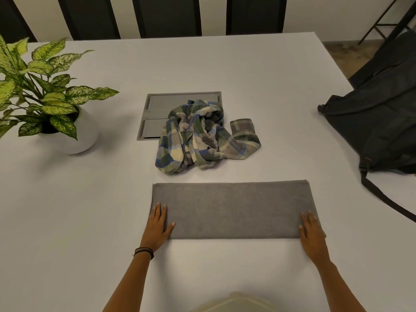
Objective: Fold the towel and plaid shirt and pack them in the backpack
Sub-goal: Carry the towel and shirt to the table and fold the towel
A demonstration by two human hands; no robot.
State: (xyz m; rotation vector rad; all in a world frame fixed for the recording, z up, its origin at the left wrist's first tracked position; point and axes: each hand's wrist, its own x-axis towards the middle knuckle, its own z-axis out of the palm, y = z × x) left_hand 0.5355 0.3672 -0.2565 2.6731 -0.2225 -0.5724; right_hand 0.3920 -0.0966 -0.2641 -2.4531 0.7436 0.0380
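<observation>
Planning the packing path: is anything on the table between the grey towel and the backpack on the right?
Nothing visible does. Bare table lies between the right end of the towel and the backpack; only the bag's own strap trails nearby. The plaid shirt lies beyond the towel, off that path.
</observation>
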